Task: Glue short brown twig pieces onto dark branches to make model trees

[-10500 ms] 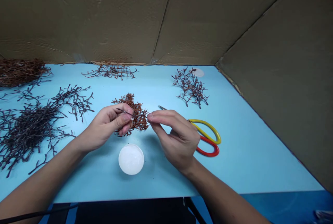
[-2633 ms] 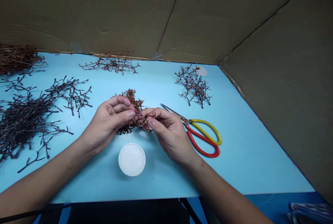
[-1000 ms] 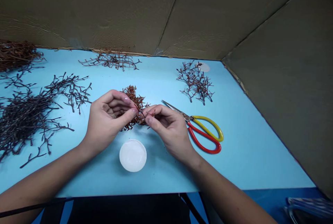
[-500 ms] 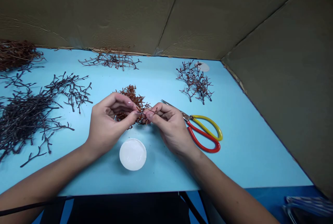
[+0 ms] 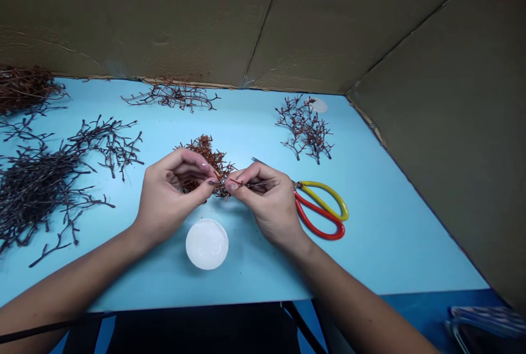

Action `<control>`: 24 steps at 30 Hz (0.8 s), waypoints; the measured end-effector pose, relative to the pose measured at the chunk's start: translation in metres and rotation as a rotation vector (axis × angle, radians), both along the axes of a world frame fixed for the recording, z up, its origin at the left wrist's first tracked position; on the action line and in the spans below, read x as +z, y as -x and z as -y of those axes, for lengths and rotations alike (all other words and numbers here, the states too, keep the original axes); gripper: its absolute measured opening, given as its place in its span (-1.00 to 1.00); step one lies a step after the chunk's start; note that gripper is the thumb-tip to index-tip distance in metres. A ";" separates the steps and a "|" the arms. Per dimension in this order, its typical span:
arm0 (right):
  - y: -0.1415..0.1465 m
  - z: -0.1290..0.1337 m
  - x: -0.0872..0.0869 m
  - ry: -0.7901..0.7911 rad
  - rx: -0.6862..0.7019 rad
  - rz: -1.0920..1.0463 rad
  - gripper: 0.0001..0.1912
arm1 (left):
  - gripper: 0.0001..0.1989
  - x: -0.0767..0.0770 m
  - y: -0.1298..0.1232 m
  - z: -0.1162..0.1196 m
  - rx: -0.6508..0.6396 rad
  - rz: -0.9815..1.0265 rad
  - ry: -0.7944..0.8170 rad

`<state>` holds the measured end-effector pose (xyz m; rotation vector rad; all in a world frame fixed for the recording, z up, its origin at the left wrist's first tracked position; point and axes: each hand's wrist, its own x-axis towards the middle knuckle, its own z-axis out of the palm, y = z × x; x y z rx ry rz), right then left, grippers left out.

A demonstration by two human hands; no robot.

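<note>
In the head view my left hand (image 5: 169, 195) and my right hand (image 5: 273, 203) meet fingertip to fingertip over the table's middle. Each is closed in a pinch. A thin reddish-brown twig (image 5: 237, 182) shows at my right thumb and fingers. Between my left thumb and forefinger is a small dark twig end, mostly covered by the fingertips. Whether the two pieces touch I cannot tell. Just behind the hands lies a heap of short brown twig pieces (image 5: 205, 148). A round white cup (image 5: 206, 244) with something pale and glossy in it stands in front of them.
Scissors (image 5: 320, 230) with red and yellow handles lie beside my right hand. Dark branched twigs (image 5: 36, 189) cover the left side, with a brown bundle (image 5: 27, 88) behind. Other twigs (image 5: 175, 95) lie at the back; branched ones (image 5: 308, 129) lie back right. Cardboard walls (image 5: 164, 20) enclose the table.
The twig at my right fingertips has tilted and sits lower against the thumb. My fingertips have shifted slightly apart. The whole view has moved a little.
</note>
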<state>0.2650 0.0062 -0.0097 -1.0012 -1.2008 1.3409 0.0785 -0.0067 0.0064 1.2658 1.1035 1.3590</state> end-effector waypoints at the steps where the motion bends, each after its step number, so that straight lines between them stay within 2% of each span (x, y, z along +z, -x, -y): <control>1: 0.000 0.000 0.000 -0.006 -0.003 -0.001 -0.65 | -0.78 0.000 0.000 0.000 0.000 -0.005 -0.003; 10: 0.002 0.000 0.003 -0.005 -0.014 -0.018 -0.62 | -0.79 0.002 0.000 0.000 -0.003 -0.054 -0.031; 19: 0.003 0.000 0.002 -0.030 0.011 -0.021 -0.63 | -0.82 0.003 0.010 -0.007 -0.098 -0.191 -0.129; 24: 0.003 0.001 0.001 -0.071 0.005 -0.005 -0.71 | -0.79 0.003 0.014 -0.012 -0.142 -0.221 -0.145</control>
